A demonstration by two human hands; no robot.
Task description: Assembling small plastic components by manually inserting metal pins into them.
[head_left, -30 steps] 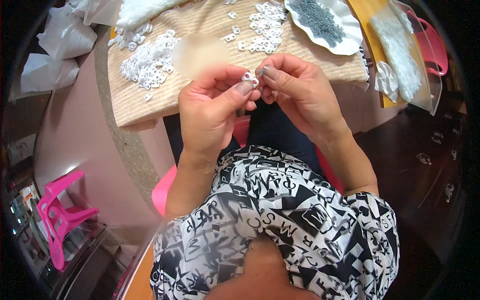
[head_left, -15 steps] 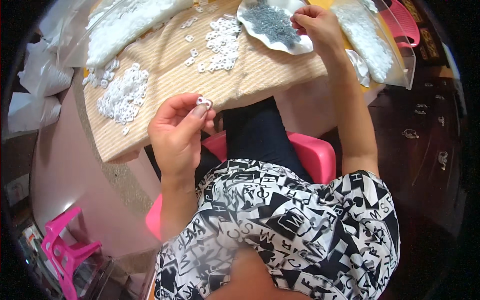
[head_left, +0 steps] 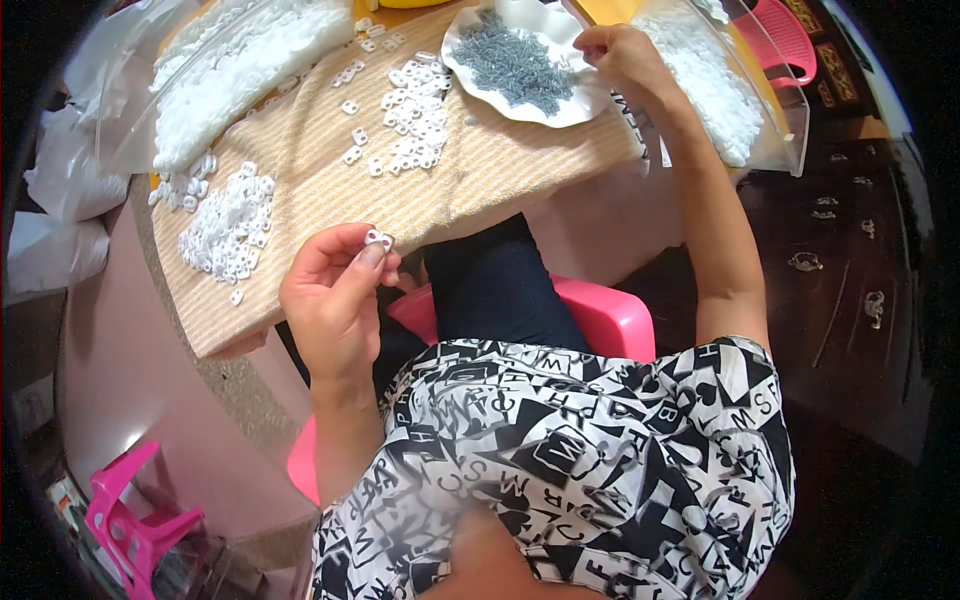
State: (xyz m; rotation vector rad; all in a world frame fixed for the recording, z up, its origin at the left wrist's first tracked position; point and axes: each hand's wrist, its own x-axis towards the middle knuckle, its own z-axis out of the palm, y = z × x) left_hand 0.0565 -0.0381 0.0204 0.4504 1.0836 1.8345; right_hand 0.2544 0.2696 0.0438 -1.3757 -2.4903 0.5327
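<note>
My left hand (head_left: 335,295) pinches a small white plastic piece (head_left: 379,240) between thumb and fingertips, held above my lap at the near edge of the cloth-covered board (head_left: 470,190). My right hand (head_left: 620,52) is stretched out to the right rim of the white dish (head_left: 585,100), which holds a heap of small grey metal parts (head_left: 510,65); its fingers are curled and I cannot see what is between them. Two clusters of white plastic pieces lie on the beige cloth: a centre cluster (head_left: 412,120) and a left cluster (head_left: 225,225).
A clear bag of white pieces (head_left: 235,65) lies at the board's far left, a clear box with more white pieces (head_left: 725,85) at the right. White sacks (head_left: 60,190) stand at the left. I sit on a pink stool (head_left: 600,315); another pink stool (head_left: 125,510) stands lower left.
My hands were together on a white piece; my right hand has left it and reached out to the dish of grey parts. My left hand keeps the white piece.
</note>
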